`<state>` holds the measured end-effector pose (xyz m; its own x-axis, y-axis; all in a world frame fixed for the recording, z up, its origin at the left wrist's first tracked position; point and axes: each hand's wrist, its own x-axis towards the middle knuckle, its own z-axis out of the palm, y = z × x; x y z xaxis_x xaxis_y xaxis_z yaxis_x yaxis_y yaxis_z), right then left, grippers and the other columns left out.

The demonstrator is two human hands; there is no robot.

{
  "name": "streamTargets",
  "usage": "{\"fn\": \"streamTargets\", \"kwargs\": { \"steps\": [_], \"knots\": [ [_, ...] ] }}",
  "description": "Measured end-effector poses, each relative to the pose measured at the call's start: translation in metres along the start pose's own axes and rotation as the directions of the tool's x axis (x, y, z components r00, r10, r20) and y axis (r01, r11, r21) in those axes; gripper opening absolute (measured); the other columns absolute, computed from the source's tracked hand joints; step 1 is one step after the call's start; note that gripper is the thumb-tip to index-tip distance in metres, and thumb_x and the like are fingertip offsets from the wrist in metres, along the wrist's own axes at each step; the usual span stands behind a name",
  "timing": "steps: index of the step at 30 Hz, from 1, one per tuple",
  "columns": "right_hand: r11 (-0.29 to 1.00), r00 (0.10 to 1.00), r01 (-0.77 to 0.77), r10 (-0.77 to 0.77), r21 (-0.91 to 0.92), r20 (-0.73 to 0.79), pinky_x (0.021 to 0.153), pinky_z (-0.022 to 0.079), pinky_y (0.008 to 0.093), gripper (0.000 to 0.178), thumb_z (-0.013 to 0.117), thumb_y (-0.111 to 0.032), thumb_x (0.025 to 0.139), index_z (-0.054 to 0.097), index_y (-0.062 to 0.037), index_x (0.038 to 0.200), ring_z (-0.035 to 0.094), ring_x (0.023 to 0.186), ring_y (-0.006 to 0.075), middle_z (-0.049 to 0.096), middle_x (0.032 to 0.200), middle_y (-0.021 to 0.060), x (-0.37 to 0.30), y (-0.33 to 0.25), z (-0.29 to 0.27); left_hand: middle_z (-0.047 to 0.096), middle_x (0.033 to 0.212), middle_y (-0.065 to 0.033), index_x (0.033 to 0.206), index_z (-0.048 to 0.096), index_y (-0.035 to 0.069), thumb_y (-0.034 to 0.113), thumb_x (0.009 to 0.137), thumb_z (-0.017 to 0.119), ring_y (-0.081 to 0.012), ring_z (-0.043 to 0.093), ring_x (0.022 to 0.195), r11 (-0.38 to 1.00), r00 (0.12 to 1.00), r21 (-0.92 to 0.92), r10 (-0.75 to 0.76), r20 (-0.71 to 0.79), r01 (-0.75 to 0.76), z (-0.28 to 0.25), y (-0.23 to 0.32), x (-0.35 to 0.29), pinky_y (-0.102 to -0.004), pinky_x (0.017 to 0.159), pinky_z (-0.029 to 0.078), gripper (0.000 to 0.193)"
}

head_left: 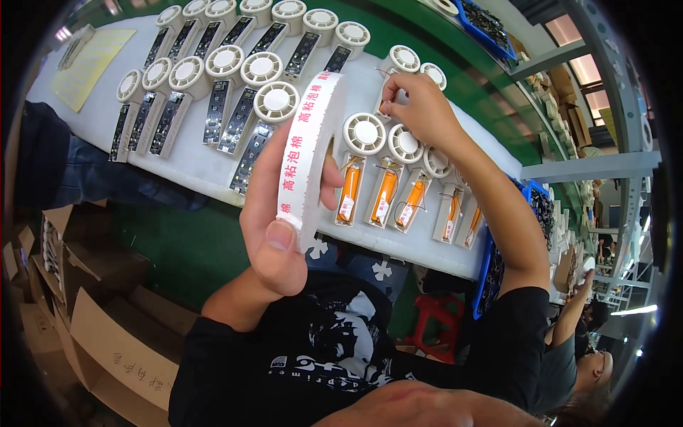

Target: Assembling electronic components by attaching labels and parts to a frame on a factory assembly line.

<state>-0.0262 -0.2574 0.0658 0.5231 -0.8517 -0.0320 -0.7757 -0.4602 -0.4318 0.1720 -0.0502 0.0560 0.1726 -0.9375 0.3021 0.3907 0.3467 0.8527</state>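
Observation:
My left hand (263,242) is wrapped round a roll of white tape (304,164) with red print, held upright above the table's front edge. My right hand (421,107) reaches to the far side, its thumb and fingers pinched together over the handle of a white fan unit (404,59). What sits between those fingertips is hidden. Nearer me, several fan units lie with handles opened, showing an orange battery (385,191) and thin wires. White patches with red print (346,211) lie on these batteries.
Rows of white fan units with dark circuit boards (171,121) cover the left of the white table (206,174). A yellow sheet (92,67) lies far left. Blue bins (491,28) of dark parts, a red stool (437,324) and cardboard boxes (121,356) surround it. Another person (576,370) sits at right.

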Motion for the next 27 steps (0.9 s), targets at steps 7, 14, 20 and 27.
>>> {"fn": "streamTargets", "kwargs": {
  "steps": [7, 14, 20, 27],
  "knots": [
    [0.950, 0.987, 0.079, -0.116, -0.301, -0.107, 0.089, 0.049, 0.0397, 0.020, 0.082, -0.017, 0.076, 0.075, -0.0082, 0.092, 0.056, 0.107, 0.0277, 0.065, 0.109, 0.0061, -0.008, 0.005, 0.000, 0.061, 0.117, -0.0156, 0.152, 0.027, -0.010, 0.054, 0.092, 0.049, -0.0171, 0.057, 0.099, 0.998, 1.000, -0.063, 0.025, -0.014, -0.026, 0.010, 0.000, 0.000, -0.0317, 0.090, 0.046, 0.090],
    [0.919, 0.896, 0.251, -0.340, -0.304, -0.287, 0.090, 0.049, 0.0385, 0.025, 0.078, -0.010, 0.080, 0.075, -0.0097, 0.105, 0.060, 0.103, 0.0282, 0.069, 0.107, 0.0069, -0.030, -0.025, -0.027, 0.062, 0.116, -0.0183, 0.148, 0.038, -0.011, 0.035, 0.086, 0.063, -0.0271, 0.059, 0.100, 0.774, 0.946, 0.545, 0.269, 0.180, -0.324, 0.018, 0.001, 0.013, -0.0390, 0.096, 0.037, 0.081],
    [0.767, 0.557, 0.571, -0.624, -0.293, -0.548, 0.087, 0.050, 0.0321, 0.034, 0.072, 0.004, 0.079, 0.071, -0.0004, 0.113, 0.064, 0.094, 0.0247, 0.073, 0.108, 0.0094, -0.101, -0.101, -0.052, 0.061, 0.110, -0.0189, 0.147, 0.041, -0.008, 0.029, 0.084, 0.064, -0.0298, 0.060, 0.098, 0.531, 0.923, 0.769, 0.326, 0.203, -0.357, 0.024, 0.004, 0.018, -0.0416, 0.089, 0.036, 0.077],
    [0.760, 0.610, 0.545, -0.649, -0.355, -0.455, 0.084, 0.050, 0.0327, 0.049, 0.075, 0.009, 0.074, 0.065, 0.0025, 0.122, 0.064, 0.092, 0.0214, 0.071, 0.099, 0.0101, -0.129, -0.107, -0.028, 0.061, 0.102, -0.0170, 0.147, 0.044, -0.007, 0.027, 0.081, 0.064, -0.0312, 0.060, 0.094, 0.405, 0.926, 0.868, 0.349, 0.145, -0.289, 0.033, 0.002, 0.017, -0.0433, 0.085, 0.036, 0.076]
  ]
}}
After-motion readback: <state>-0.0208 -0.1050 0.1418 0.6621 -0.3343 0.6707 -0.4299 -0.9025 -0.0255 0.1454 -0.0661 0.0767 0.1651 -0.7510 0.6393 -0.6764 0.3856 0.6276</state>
